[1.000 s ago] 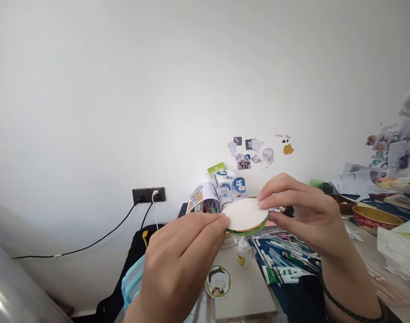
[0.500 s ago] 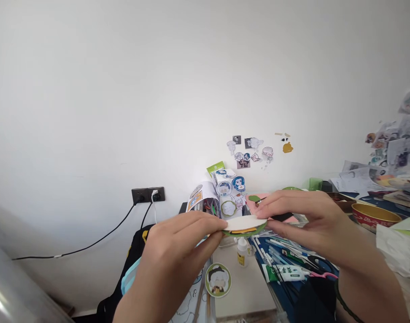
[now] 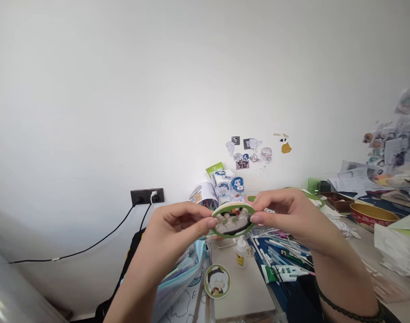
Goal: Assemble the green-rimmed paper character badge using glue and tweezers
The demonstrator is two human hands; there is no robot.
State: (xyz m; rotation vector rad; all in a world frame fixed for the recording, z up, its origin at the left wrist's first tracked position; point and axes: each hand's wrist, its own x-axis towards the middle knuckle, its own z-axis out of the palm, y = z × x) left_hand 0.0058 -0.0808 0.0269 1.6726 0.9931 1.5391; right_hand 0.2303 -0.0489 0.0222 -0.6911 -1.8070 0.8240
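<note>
The left hand (image 3: pixel 171 229) and the right hand (image 3: pixel 289 215) are both closed in a pinch on a green-rimmed disc (image 3: pixel 232 219). One edge is gripped by each, thumb beneath and fingertips above, with the other fingers loosely curled. The disc is held in the air straight above a small glue bottle (image 3: pixel 240 252), clear of the desk. Its printed face is turned toward the camera and tipped slightly back. It is seen as an oval, with the long axis running side to side from one hand to the other. A dark braided band (image 3: pixel 342 308) is worn on the right wrist.

Just below and left of the glue bottle, a round cartoon sticker (image 3: pixel 217 281) is laid flat on the pale desk (image 3: pixel 245 291). Pens (image 3: pixel 275 255) are strewn immediately right of the bottle, and a gold-rimmed bowl (image 3: pixel 369 215) is set well to its right. A wall socket (image 3: pixel 147 196) with cables plugged in is seen up and left of the bottle. Small stickers (image 3: pixel 248 152) are stuck to the white wall above it.
</note>
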